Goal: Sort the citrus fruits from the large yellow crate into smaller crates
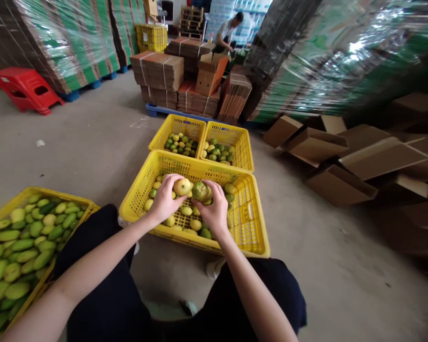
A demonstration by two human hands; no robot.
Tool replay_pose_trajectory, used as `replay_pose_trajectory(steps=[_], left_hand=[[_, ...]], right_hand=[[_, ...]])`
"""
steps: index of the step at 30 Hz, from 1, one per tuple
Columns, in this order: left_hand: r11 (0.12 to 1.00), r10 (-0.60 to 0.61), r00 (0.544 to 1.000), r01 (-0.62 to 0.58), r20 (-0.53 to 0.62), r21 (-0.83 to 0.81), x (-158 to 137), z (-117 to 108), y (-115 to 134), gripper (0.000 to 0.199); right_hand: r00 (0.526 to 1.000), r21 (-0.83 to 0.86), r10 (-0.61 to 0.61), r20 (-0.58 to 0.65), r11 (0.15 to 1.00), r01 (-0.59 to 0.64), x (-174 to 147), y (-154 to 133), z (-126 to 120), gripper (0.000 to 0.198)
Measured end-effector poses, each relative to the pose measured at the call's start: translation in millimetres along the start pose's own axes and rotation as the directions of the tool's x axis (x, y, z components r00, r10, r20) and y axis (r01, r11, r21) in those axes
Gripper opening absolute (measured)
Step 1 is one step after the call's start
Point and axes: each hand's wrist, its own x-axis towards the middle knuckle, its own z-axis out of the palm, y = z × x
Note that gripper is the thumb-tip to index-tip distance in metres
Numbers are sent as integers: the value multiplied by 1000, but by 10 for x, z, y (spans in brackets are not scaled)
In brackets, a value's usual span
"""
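Observation:
My left hand (167,200) is closed around a yellow lemon (182,187), its tip facing me. In my right hand (214,209) is a greener, mottled lemon (201,191), gripped between thumb and fingers. Both hands are raised side by side over a large yellow plastic crate (255,228), the two fruits close together. Below them, yellow and green lemons (187,211) are scattered on the crate's slotted floor; my hands hide some of them.
Two smaller yellow crates (248,147) holding lemons stand behind the large one. At my left is a full crate (89,204) of green lemons. Open cardboard boxes (342,183) lie on the right, a red stool (24,88) far left. Flattened cartons (160,71) and a person (226,35) are farther back.

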Motion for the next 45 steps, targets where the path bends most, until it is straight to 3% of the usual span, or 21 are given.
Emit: replay_pose_trajectory(steps=[6,13,21,25,28,30,34,38,42,45], left_hand=[[990,116,990,-122,81,71,2,14,24,52],[929,289,943,-318,164,190,28,4,55,51],[931,287,943,-316,168,181,12,-6,36,48],[984,146,980,-158,132,84,16,-12,24,47],[993,-47,988,61,145,-98,52,-31,15,52],[953,-179,970,212,163,-216,92,-53,13,59],[816,-341,908,414,242,-403,188,-108,19,66],[593,-498,806,586,321,-552,247,-145,10,52],[410,-551,712,685,435,-602,236,-109,32,37],[367,-552,665,735,502,-570,185,-41,107,35]], right_hand=[[998,15,53,19,998,-53,-4,79,-43,48],[997,-81,44,-67,996,-50,-61,96,-56,47],[998,-89,5,-66,996,-11,-85,85,-65,46],[997,-1,60,-42,998,-60,-57,42,-92,47],[986,136,169,3,976,-168,-24,24,-119,50],[965,237,256,50,936,-260,-3,21,-133,53],[930,347,355,95,864,-366,31,18,-156,56],[876,486,436,207,731,-479,59,1,-172,58],[772,592,555,310,522,-614,67,-10,-129,45],[728,616,575,373,433,-658,42,-37,-66,38]])
